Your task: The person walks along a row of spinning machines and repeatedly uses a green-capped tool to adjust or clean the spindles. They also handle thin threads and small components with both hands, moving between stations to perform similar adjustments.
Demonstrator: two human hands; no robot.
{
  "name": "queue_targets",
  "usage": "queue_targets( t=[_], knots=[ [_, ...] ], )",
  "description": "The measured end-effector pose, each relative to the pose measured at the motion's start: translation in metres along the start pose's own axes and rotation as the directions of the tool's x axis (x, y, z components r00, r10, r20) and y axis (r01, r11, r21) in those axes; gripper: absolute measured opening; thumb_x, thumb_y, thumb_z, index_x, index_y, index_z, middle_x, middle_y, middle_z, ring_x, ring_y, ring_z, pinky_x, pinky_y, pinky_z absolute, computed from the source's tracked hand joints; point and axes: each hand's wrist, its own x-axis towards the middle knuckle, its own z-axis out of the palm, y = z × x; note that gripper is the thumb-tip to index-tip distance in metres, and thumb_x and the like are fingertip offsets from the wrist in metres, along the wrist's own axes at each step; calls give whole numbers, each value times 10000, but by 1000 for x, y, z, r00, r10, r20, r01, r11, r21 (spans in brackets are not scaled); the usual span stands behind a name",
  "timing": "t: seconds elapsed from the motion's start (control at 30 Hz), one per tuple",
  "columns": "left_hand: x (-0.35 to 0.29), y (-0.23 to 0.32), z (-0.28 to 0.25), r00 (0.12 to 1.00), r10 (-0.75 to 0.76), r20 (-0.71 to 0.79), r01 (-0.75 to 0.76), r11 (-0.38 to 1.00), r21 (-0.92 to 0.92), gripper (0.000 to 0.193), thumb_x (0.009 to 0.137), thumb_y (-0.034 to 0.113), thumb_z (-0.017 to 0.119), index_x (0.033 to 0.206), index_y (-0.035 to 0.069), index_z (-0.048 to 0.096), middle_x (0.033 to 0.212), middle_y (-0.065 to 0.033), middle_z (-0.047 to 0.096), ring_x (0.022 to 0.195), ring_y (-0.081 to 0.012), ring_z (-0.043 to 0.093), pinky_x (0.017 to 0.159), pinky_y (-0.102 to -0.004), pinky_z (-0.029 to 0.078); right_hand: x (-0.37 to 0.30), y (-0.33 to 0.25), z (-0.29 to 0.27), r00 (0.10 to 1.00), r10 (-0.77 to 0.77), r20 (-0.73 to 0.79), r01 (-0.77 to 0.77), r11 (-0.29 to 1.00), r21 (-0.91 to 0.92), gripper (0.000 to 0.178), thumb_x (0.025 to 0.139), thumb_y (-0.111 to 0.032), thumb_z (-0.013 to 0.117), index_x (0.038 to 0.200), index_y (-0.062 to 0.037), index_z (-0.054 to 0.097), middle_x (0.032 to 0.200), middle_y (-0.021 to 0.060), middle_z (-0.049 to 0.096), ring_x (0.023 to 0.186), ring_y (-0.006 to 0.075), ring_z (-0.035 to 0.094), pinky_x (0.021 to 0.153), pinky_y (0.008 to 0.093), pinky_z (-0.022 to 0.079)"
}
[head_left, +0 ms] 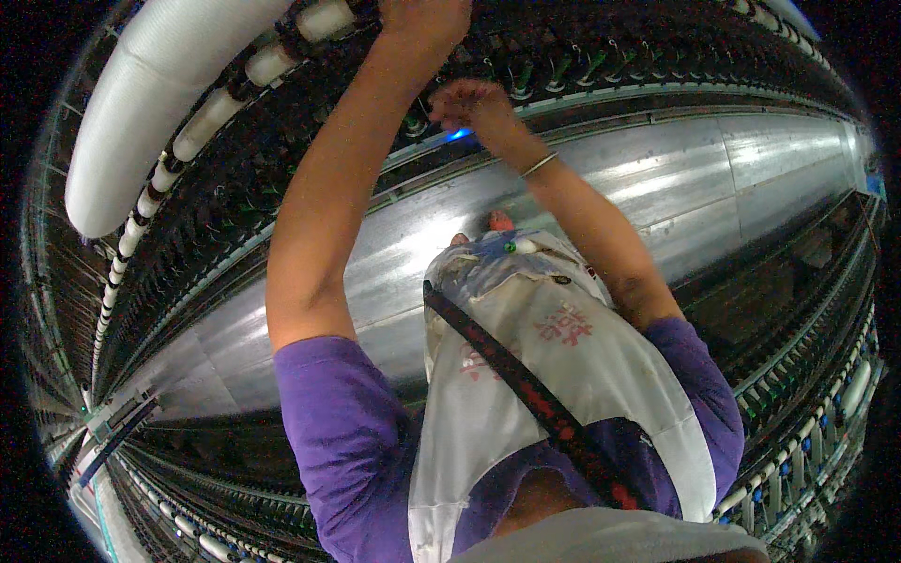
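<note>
Fingers of the right hand look curled, blurred; cannot tell if clamped. Left hand: fingers out of frame. Green spindles line up beside right hand. Judgement: light touch, avoid neighbouring spindles.

We see the left hand only in part, cropped by the upper edge. We find the right hand blurred and cannot tell whether it holds anything. The same edge crops the white roll; far spindles are too small to separate.
</note>
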Motion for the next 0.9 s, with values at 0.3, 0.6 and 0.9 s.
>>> queue_targets(
  t=[0.3, 0.6, 0.9],
  knots=[
    [-94, 84, -80, 716, 570, 403, -242, 744, -623, 137, 649, 84, 683, 776, 34, 670, 819, -126, 677, 894, -309, 653, 651, -402, 546, 58, -97, 6, 702, -426, 570, 539, -206, -817, 178, 814, -107, 678, 668, -40, 603, 603, 114, 530, 523, 233, 518, 510, 370, 459],
    [-110, 14, 5, 608, -242, 756, 396, 918, -24, 460, 744, 107, 630, 1173, -47, 568, 1130, -227, 595, 1005, -369, 603, 825, -450, 518, 108, -169, 46, 142, -495, 857, 380, -772, -509, 114, 610, -39, 697, 587, -51, 587, 700, 129, 548, 737, 307, 531, 679, 445, 475],
    [-98, 32, -2, 822, -144, 552, 348, 892, -287, 427, 752, 138, 683, 1131, -30, 579, 1154, -196, 576, 1045, -343, 584, 787, -453, 538, 37, -170, 47, 446, -533, 719, 557, -463, -689, 63, 735, -51, 663, 686, -58, 624, 656, 102, 516, 684, 241, 510, 621, 378, 431]
  ],
)
